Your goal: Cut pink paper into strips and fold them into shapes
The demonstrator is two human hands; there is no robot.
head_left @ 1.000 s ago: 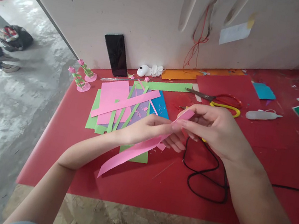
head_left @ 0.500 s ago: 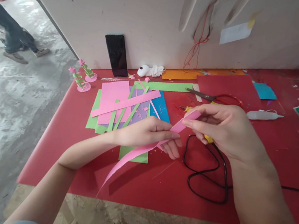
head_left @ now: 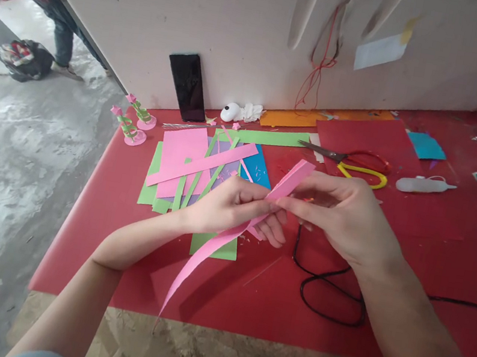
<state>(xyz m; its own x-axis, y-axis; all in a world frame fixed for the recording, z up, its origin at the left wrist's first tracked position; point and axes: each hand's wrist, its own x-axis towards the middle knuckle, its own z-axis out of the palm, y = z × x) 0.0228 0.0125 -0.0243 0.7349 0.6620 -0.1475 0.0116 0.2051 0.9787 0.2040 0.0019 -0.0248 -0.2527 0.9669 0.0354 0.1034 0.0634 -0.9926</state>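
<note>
Head camera looks down at a long pink paper strip (head_left: 214,246) that you hold up in the air over the table (head_left: 120,232). The strip's top end pokes up past your hands. Its bottom end hangs down, twists a bit and reaches past the front edge of the table.

Your left hand (head_left: 234,205) holds the strip from the left side. Its fingers (head_left: 261,208) are pressed together and pinch the paper. Your right hand (head_left: 343,211) holds it from the right side, and its fingers (head_left: 302,205) pinch the same spot, so the two hands touch there.

Just under your left hand lies a green paper piece (head_left: 228,254). Behind it is a messy pile of paper (head_left: 181,154) with pink sheets, green strips and a blue sheet (head_left: 258,172). Under your right wrist a black cord (head_left: 326,308) loops on the table.

Farther back, near your right hand, lie scissors (head_left: 361,167) with red and yellow handles. A small white glue bottle (head_left: 423,185) lies on its side to their right. A red sheet (head_left: 364,135) and an orange sheet (head_left: 317,118) lie by the wall.

A black phone (head_left: 188,86) leans on the wall. Two little paper flowers (head_left: 133,124) stand at the left back corner of the table.

Far off on the left a person's legs (head_left: 60,27) and a bag (head_left: 23,58) are on the floor.
</note>
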